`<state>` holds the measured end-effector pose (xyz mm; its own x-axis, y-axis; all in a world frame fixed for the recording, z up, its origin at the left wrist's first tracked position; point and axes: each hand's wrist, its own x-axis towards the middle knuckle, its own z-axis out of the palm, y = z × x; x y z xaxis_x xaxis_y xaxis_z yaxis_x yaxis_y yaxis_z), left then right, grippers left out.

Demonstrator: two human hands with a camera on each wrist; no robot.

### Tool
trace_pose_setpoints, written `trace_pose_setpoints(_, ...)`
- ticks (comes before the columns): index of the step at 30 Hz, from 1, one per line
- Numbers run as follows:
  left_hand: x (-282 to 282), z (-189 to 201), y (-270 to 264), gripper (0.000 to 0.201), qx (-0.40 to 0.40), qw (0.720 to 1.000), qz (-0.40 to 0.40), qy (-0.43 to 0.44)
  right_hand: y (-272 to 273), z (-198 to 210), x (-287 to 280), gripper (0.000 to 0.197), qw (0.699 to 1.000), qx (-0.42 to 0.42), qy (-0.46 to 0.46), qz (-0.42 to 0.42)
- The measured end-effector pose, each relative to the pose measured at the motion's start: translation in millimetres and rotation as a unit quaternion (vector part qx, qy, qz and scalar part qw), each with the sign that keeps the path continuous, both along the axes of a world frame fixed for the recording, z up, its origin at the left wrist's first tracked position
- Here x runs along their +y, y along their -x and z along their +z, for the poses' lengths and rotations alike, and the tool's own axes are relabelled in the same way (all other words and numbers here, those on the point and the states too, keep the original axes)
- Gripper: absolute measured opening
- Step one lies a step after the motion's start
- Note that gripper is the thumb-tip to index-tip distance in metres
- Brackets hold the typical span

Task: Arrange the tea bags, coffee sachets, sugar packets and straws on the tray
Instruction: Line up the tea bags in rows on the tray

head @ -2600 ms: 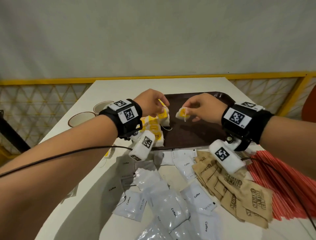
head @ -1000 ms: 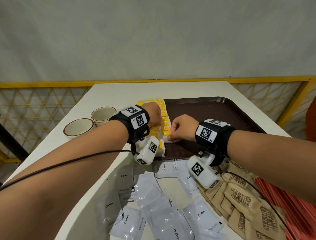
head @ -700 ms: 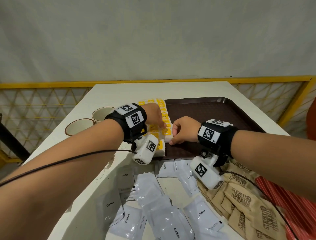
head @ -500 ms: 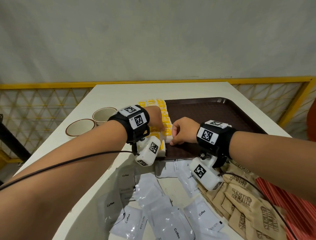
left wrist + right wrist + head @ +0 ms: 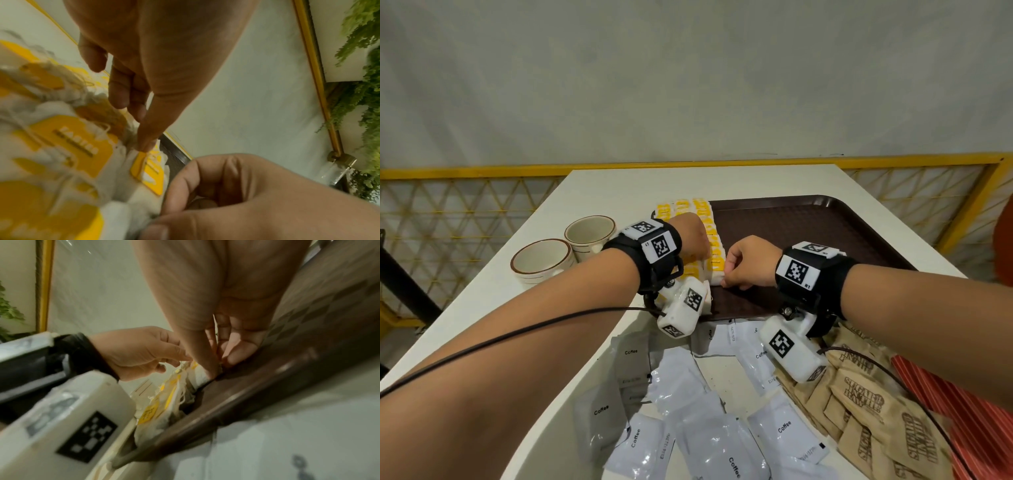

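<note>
Rows of white tea bags (image 5: 714,240) with yellow tags lie along the left side of the brown tray (image 5: 808,233). My right hand (image 5: 726,277) is curled at the near end of the right row. Its thumb and fingers pinch the side of the nearest tea bag (image 5: 200,378). My left hand (image 5: 703,253) reaches over the rows just left of it. Its fingertips (image 5: 144,142) rest on the tea bags' tops with nothing gripped. White coffee sachets (image 5: 688,387), brown sugar packets (image 5: 866,401) and red straws (image 5: 969,411) lie on the table near me.
Two empty ceramic cups (image 5: 541,260) (image 5: 589,231) stand on the white table left of the tray. The rest of the tray right of the tea bags is bare. A yellow mesh railing (image 5: 465,219) runs behind the table, with a grey wall beyond it.
Earlier both hands held tea bags up over the tray. They came down to the near end of the rows, and in the last second they have barely moved.
</note>
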<state>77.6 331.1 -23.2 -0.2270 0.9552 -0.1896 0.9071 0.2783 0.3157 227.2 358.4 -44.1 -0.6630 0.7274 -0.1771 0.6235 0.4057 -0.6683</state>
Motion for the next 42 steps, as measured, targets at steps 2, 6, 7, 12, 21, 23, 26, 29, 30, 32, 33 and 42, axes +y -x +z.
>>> trace_pose_setpoints(2, -7.3, 4.6, 3.6, 0.019, -0.041, 0.998, 0.025, -0.051, -3.9, 3.7, 0.7, 0.019, 0.999, 0.02, 0.028, -0.021)
trace_pose_setpoints(6, -41.1, 19.4, 15.5, 0.026, -0.145, 0.969, 0.081, -0.182, -10.6, 9.7, -3.7, 0.013, 0.982, 0.132, 0.098, -0.09)
trace_pose_setpoints(7, -52.3, 20.5, 15.9, 0.029, -0.171, 0.962, 0.098, -0.189, -10.6, 9.4, -4.6, 0.024, 0.976, 0.147, 0.118, -0.105)
trace_pose_setpoints(12, -93.7, 7.1, -2.6, 0.05, -0.27, 0.948, 0.126, -0.107, 3.9, 6.7, -18.6, 0.038, 0.983, 0.08, 0.137, -0.091)
trace_pose_setpoints(21, -91.8, -8.5, -7.5, 0.061, -0.349, 0.919, 0.159, -0.089, 34.2, -4.6, -13.5, 0.053, 0.991, 0.041, 0.101, -0.082)
trace_pose_setpoints(23, -90.9, -8.1, -7.2, 0.059, -0.35, 0.918, 0.164, -0.089, 34.4, -2.2, -13.9, 0.048, 0.991, 0.029, 0.095, -0.084)
trace_pose_setpoints(26, -93.2, -6.7, -3.5, 0.057, -0.391, 0.902, 0.162, -0.085, 31.9, 4.6, -16.5, 0.038, 0.992, 0.009, 0.091, -0.082)
trace_pose_setpoints(29, -112.9, 9.1, 9.4, 0.05, -0.413, 0.889, 0.165, -0.106, 23.4, 21.5, -28.3, 0.052, 0.994, 0.009, 0.07, -0.087)
trace_pose_setpoints(30, -124.4, 17.1, 18.1, 0.044, -0.399, 0.896, 0.158, -0.114, 21.0, 26.5, -31.7, 0.06, 0.993, 0.034, 0.066, -0.094)
trace_pose_setpoints(32, -153.3, 33.0, 38.5, 0.032, -0.366, 0.917, 0.121, -0.105, 18.6, 38.8, -41.4, 0.06, 0.99, 0.1, 0.03, -0.096)
trace_pose_setpoints(33, -169.7, 38.6, 50.2, 0.029, -0.345, 0.93, 0.096, -0.085, 19.7, 43.7, -46.7, 0.058, 0.989, 0.122, -0.005, -0.086)
trace_pose_setpoints(42, -295.9, 30.2, 110.8, 0.059, -0.015, 0.979, 0.04, 0.198, 70.3, 27.5, -119.9, 0.044, 0.94, -0.081, -0.18, 0.278)
